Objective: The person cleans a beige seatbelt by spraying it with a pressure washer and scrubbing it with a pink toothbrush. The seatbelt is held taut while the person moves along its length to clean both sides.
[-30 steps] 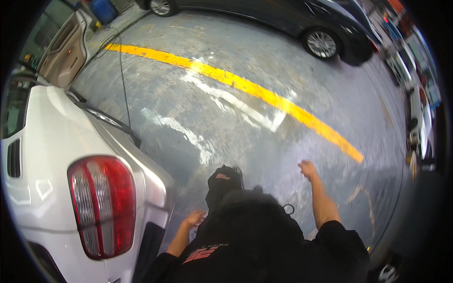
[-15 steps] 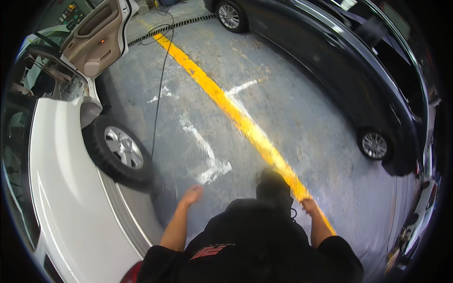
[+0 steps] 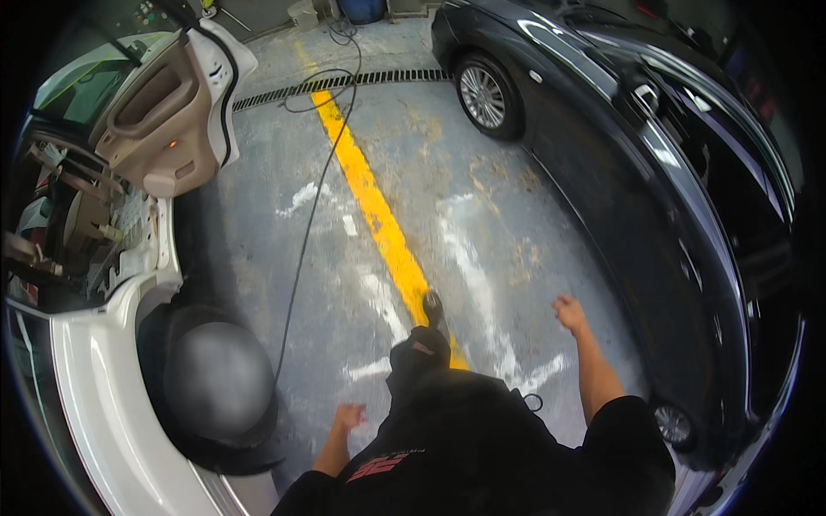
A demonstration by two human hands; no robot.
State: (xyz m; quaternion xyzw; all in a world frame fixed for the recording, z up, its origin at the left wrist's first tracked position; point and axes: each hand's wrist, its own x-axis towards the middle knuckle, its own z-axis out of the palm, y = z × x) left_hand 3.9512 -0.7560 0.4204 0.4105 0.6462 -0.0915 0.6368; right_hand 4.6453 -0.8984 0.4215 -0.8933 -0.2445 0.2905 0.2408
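Note:
Both my arms hang away from my body above the grey floor [image 3: 258, 258]. My left hand [image 3: 348, 416] is low, beside my black clothing, with its fingers loosely bent and a little apart; nothing shows in it. Farther forward, my right hand [image 3: 568, 313] reaches out at my right side, fingers half curled and apart, likewise without anything in them. Neither hand touches anything. Nearest to my left is the white car's wheel [image 3: 222, 378], its face smeared or blurred. To my right stands a dark car [image 3: 594, 172]. One shoe [image 3: 433, 308] is on the yellow line [image 3: 374, 202].
The white car's door [image 3: 159, 112] stands wide open, showing beige trim and the cabin. A thin black hose or cable [image 3: 303, 249] runs along the floor and loops near a drain grate [image 3: 391, 76]. Behind it are a blue drum [image 3: 361, 10] and a pale bucket [image 3: 303, 14].
I have moved forward between the two cars, so the open door and drain are nearer. My right arm has swung forward; my left hand has dropped lower and back.

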